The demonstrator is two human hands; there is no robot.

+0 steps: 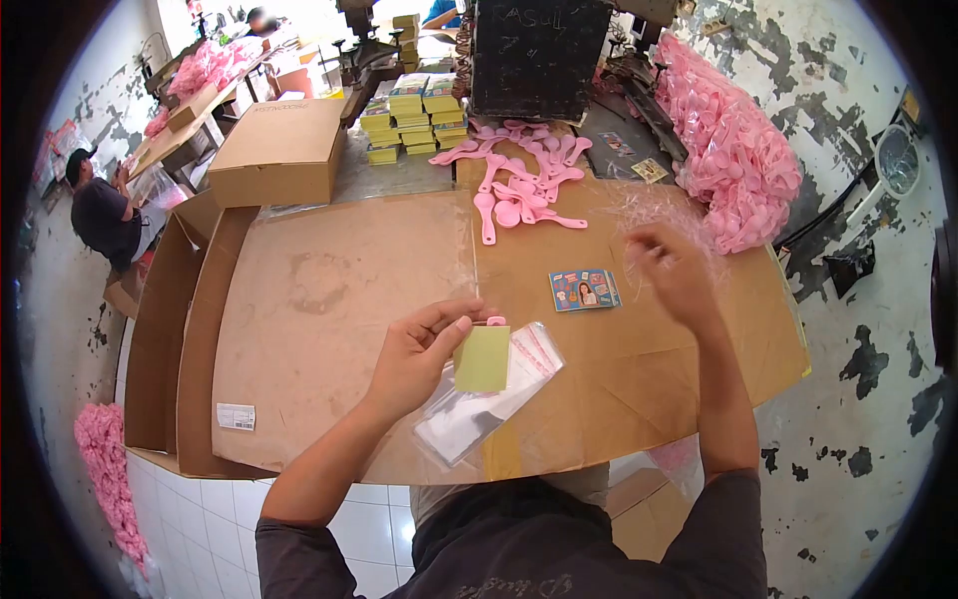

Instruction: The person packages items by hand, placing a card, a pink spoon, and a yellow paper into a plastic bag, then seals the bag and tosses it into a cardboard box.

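My left hand (424, 344) pinches a yellow-green card (482, 361) between thumb and fingers. A small pink plastic end (496, 320) sticks up past the card's top edge. Below it, a stack of clear plastic sleeves (469, 419) lies on the cardboard, partly covered by the card. My right hand (667, 262) is raised at the right, its bent fingers smeared by motion, close over a tangle of clear plastic strips (649, 205). Between the hands lies a small blue printed card pack (585, 291). Beyond it are several pink plastic spoons (519, 195) in a loose pile.
Cardboard (339, 299) covers the table. A closed carton (274, 150) stands back left, beside stacked card packs (414, 110). A dark board (539, 60) rises at the back. Bagged pink spoons (728, 150) heap up at right. Another person (105, 205) sits far left.
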